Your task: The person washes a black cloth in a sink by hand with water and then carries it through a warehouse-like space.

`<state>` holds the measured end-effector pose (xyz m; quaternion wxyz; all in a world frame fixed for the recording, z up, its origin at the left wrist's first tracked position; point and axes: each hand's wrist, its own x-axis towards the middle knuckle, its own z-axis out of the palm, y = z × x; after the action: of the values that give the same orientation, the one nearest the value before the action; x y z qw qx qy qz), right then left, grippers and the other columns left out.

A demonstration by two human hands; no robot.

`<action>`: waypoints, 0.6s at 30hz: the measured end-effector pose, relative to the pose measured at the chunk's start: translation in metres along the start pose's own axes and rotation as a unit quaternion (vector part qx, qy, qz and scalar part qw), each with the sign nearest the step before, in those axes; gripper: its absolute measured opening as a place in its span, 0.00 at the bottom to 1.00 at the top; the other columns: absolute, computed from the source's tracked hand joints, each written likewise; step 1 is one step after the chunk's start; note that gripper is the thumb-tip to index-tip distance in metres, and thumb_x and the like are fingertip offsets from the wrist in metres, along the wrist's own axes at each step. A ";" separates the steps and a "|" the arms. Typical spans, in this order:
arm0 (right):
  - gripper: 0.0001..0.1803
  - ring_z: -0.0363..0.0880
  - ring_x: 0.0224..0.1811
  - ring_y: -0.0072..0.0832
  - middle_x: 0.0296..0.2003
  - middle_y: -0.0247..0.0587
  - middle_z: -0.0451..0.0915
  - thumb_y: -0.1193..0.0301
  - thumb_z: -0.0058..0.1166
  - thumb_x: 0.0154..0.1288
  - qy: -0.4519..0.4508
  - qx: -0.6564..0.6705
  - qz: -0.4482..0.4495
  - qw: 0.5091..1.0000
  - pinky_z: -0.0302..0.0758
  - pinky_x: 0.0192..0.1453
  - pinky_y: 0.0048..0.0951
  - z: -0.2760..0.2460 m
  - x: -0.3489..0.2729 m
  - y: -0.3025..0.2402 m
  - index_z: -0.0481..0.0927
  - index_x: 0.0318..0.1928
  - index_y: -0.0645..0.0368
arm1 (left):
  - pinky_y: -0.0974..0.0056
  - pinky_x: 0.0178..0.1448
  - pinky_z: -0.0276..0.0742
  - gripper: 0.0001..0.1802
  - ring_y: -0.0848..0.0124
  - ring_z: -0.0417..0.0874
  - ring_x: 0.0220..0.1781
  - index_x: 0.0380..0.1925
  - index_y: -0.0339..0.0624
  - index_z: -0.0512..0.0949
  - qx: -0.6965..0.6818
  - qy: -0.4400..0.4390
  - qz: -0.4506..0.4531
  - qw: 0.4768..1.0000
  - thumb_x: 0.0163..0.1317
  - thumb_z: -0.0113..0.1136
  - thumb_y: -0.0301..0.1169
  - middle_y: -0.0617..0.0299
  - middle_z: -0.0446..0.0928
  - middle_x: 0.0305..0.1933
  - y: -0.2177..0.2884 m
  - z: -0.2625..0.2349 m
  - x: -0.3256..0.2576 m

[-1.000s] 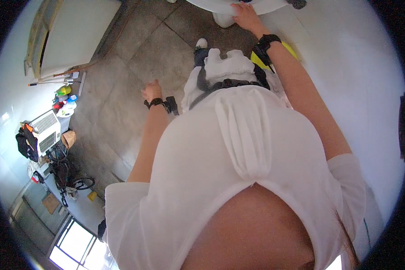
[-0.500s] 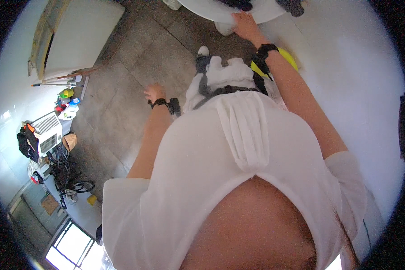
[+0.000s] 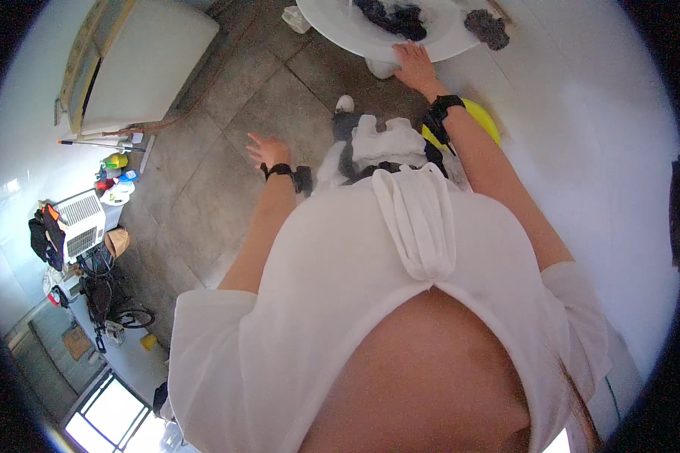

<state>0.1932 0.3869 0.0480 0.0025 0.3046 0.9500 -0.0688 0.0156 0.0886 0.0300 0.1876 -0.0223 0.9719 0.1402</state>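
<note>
White basin (image 3: 340, 30) at the top of view, on a pedestal, holding dark wet cloth (image 3: 397, 16) in suds just beyond the fingertips. Right hand (image 3: 414, 66) flat on the near rim, fingers spread, palm down, pressing rather than clasping anything. Left hand (image 3: 263, 149) well off to the other side, hanging loose and open over the grey tiled floor (image 3: 227, 113), touching nothing. Yellow bowl (image 3: 482, 119) just behind the right wrist, low against the white wall; another dark cloth (image 3: 489, 29) on the far rim, past the pressing hand. Risk, as a judgement: with body weight leaning on a soapy rim, likely enough for the palm to skid and the balance to go; a backward sweep of the forearm could also clip the yellow bowl. Compared with a second earlier: basin and cloth now much more in view, right hand on the rim as before, left hand lifted slightly and opened wider.
</note>
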 end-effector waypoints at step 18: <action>0.33 0.52 0.59 0.41 0.50 0.44 0.62 0.66 0.53 0.44 0.045 0.033 0.028 0.998 0.47 0.62 0.42 -0.005 -0.019 -0.006 0.58 0.53 0.55 | 0.39 0.58 0.40 0.25 0.49 0.42 0.63 0.56 0.62 0.55 0.030 0.005 0.059 0.998 0.56 0.39 0.44 0.50 0.39 0.63 -0.007 -0.005 -0.012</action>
<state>0.2057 0.3720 0.0546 -0.0488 0.3337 0.9375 -0.0863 0.0260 0.0809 0.0369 0.1752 0.0399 0.9761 0.1219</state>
